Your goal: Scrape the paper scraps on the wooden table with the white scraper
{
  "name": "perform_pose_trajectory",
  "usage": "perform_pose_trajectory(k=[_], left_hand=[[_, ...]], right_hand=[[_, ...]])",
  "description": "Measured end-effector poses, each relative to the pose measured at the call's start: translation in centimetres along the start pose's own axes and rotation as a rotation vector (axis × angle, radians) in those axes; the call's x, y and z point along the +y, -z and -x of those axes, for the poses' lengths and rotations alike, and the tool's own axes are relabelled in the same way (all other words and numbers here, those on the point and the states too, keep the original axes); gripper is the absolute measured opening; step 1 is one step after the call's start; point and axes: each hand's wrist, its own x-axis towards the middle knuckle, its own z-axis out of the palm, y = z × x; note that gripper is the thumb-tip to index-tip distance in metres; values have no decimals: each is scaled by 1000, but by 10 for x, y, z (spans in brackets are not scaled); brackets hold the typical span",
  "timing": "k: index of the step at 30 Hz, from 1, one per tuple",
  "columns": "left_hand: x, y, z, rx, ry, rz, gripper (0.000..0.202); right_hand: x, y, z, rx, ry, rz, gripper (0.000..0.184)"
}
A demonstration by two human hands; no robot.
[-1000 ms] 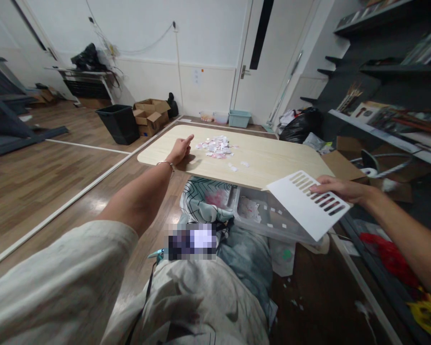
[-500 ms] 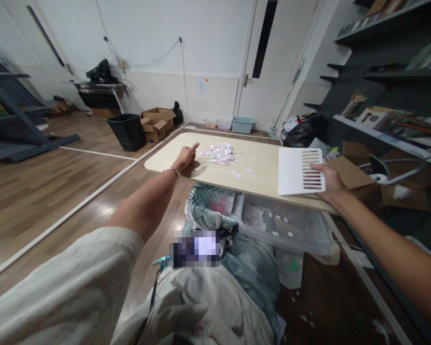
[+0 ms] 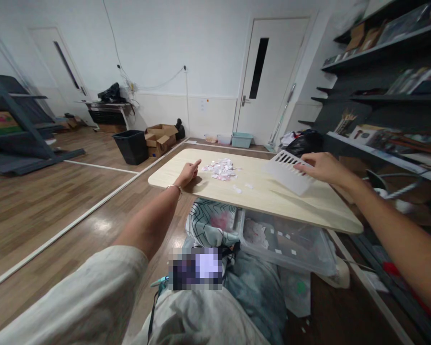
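My right hand (image 3: 319,167) grips a flat white slotted plastic board (image 3: 290,179) by its slotted edge, holding it tilted above the right half of the pale wooden tabletop (image 3: 273,210). I cannot make out what kind of board it is. Over the table's left part hovers my left hand (image 3: 188,173), one finger stretched out and the others partly curled, with nothing visible in it. Just right of that hand lies a loose pile of small white and pinkish paper scraps (image 3: 222,168). A couple of stray scraps (image 3: 237,189) rest nearer the front edge.
Below the table's front edge are a clear plastic bin (image 3: 290,247) with paper bits and a patterned cloth bag (image 3: 204,223). A black waste bin (image 3: 131,147) and cardboard boxes (image 3: 161,140) stand behind left. Dark shelves (image 3: 373,86) line the right side.
My right hand has turned the white board from nearly upright to tilted, its slots now toward the back. My left hand keeps its place by the scraps. The camera view has tipped upward slightly.
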Motion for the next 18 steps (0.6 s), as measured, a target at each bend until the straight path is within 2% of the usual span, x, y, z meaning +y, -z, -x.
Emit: perform_pose_trajectory(k=[3, 7, 10, 12, 15, 18], left_hand=[[0, -2, 0, -1, 15, 9, 79], [0, -1, -1, -11, 22, 29, 80], [-1, 0, -2, -18, 10, 17, 80], [-3, 1, -3, -28, -3, 7, 80], [-6, 1, -5, -38, -17, 1, 81], [-8, 1, -7, -43, -29, -11, 82]], right_hand=[[-4, -20, 0, -65, -54, 5, 26], [0, -39, 10, 17, -101, -61, 12], [10, -38, 18, 51, -134, -162, 35], [17, -37, 21, 46, -142, -225, 43], [21, -46, 26, 149, -159, -305, 39], [22, -71, 34, 292, -204, -431, 38]])
